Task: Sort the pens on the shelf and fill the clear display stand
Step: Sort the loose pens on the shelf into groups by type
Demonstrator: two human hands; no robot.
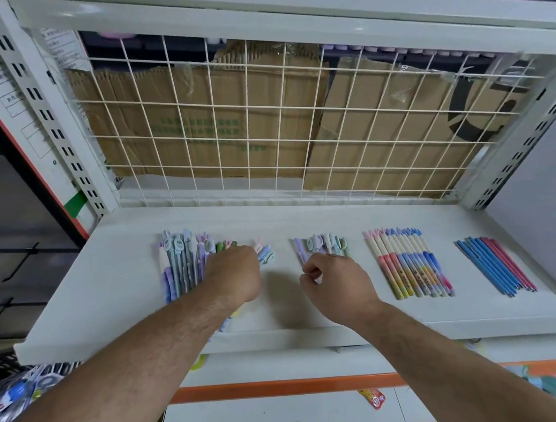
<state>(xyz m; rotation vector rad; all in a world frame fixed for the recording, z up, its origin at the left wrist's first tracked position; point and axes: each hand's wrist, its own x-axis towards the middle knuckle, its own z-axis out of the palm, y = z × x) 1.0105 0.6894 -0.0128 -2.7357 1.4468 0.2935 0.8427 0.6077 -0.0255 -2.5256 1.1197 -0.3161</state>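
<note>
Pens were found grouped along the white metal shelf (110, 290). A large mixed pile of pastel character-capped pens (181, 268) lay at left, with a small pink-and-blue capped cluster (264, 253) just beside it. A small lilac-and-mint capped group (325, 242) lay at centre, then a row of cream-topped rainbow-barrelled pens (407, 264). A row of slim blue and pink pens (495, 265) lay at far right. The clear display stand was not seen in view.

Handling, as judged: the pens were taken to be light, stiff plastic, smooth-barrelled and prone to rolling. The moulded caps were judged bulky and liable to snag or pull off. A hold at mid-barrel, several pens at once, was judged better than a hold by the caps.

The left hand (233, 274) was laid knuckles-up over the right edge of the large pile. Its fingers were bent down among the pens and hidden, so whether any pen was gripped could not be told. The right hand (337, 286) was loosely curled, thumb and forefinger drawn together at the lower end of the lilac-and-mint group. A pinch on a pen was suspected but could not be confirmed. The hands were held apart, with shelf surface between them.
</note>
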